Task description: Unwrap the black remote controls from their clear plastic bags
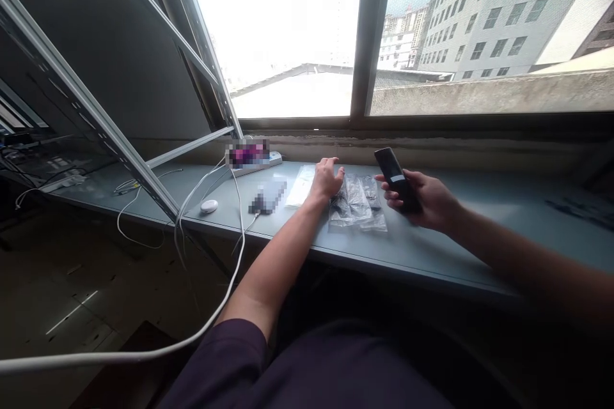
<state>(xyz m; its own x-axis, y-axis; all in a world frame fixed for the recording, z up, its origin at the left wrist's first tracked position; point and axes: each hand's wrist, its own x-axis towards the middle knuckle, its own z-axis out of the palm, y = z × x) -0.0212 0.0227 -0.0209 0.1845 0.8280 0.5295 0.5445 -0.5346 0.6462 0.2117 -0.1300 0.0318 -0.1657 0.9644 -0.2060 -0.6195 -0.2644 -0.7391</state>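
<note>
My right hand (429, 198) is closed round a dark smartphone (396, 176), held tilted above the worktop, with a small light patch showing on its face. My left hand (327, 179) reaches out over the table with thumb and fingers apart, and nothing shows in it. Just right of and below that hand lie several clear plastic bags (357, 201) with dark contents too small to make out. Left of the hand is a flat white sheet or packet (300, 186). I cannot tell whether my left fingers touch the bags.
A power strip (273, 158) and a blurred-out device (268, 197) on a cable stand left on the grey table (460, 265). Near them sits a small round white object (208, 206). A metal frame (96, 115) slants at left. A white cable (225, 297) loops across the foreground.
</note>
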